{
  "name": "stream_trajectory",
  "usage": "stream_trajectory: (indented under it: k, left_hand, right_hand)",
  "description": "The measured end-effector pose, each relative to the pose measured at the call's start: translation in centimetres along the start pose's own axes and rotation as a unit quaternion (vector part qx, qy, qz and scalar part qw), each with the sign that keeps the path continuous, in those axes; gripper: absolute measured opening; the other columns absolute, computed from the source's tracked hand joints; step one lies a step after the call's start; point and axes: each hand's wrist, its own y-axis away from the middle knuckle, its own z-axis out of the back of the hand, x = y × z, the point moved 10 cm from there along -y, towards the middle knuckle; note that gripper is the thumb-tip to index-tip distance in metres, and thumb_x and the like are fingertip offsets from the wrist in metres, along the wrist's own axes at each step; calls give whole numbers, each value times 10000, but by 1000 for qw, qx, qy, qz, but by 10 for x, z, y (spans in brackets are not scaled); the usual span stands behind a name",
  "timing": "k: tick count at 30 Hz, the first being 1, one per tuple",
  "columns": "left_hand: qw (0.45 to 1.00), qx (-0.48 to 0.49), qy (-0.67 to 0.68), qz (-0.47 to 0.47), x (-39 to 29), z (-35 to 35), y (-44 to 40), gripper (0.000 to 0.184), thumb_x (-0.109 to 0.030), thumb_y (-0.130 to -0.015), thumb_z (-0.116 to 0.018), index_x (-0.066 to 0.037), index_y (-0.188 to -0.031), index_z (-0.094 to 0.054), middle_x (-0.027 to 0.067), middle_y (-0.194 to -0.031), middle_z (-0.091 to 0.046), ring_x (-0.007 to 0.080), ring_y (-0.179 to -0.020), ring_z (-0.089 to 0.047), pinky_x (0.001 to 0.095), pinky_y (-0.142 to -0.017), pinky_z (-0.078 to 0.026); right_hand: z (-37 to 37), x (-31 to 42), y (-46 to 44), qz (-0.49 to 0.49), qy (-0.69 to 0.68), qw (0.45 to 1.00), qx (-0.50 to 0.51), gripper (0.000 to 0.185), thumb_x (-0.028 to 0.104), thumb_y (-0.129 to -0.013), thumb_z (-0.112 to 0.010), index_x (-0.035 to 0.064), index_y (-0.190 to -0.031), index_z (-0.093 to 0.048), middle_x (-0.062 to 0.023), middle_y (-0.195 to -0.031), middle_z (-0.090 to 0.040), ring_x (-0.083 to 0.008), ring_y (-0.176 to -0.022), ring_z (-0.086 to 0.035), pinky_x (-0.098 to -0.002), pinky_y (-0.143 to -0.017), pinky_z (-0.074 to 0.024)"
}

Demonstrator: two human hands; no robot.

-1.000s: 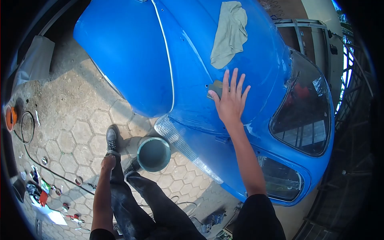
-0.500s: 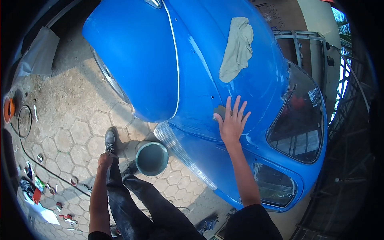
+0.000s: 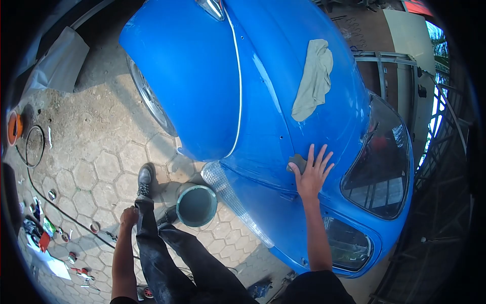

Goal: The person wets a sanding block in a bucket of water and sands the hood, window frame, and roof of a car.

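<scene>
My right hand [image 3: 312, 175] lies flat on the blue car [image 3: 197, 76], its fingers spread. Partly under its thumb and palm is a small grey-brown piece [image 3: 297, 163] that looks like sandpaper. Further up the hood rests a crumpled pale green cloth [image 3: 313, 81], apart from the hand. Low beside my left trouser leg [image 3: 145, 223], my left hand [image 3: 129, 216] hangs with its fingers curled in. Whatever it may hold is hidden.
A bucket of greyish water [image 3: 197, 205] stands on the hexagonal pavers beside my foot [image 3: 146, 177]. A black hose [image 3: 55, 207] runs across the ground at left, near an orange pot [image 3: 14, 128]. Scattered tools and a white sheet [image 3: 53, 262] lie lower left.
The view has shifted, so the car and cloth appear lower and further right. My right hand stays flat on the body with the grey-brown piece. My left hand remains by the leg.
</scene>
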Motion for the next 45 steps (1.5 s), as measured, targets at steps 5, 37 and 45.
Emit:
stream_trajectory:
  k: [5,37,45]
  left_hand:
    - [999,-1,-20,-37,-26,13,-19,395,-347,-999,-449,-37,-1135,-653,265,-1143,-680,427,-1116,-646,536,-949,-516]
    - [959,37,-260,-106,-177,112,23,434,-378,-1026,-395,-78,-1219,-642,219,-1171,-687,393,-1093,-669,517,-935,-535]
    - [845,-117,-55,-519,-489,145,199,267,-155,-912,-611,-128,-1178,-605,137,-1095,-634,370,-1002,-625,490,-853,-536]
  right_hand:
    - [10,8,-60,47,-69,996,23,1257,759,-674,-759,155,-1627,-206,-226,-1684,-61,-490,-1534,-37,-668,-1194,-99]
    - [-7,-133,-5,-126,-194,944,236,1580,579,-348,-968,294,-1634,-97,-145,-1698,-76,-368,-1558,-101,-645,-1221,-166]
    - [-2,-138,-2,-68,-242,942,223,1429,547,-503,-952,312,-1630,-106,-129,-1699,-79,-317,-1564,-105,-612,-1240,-145]
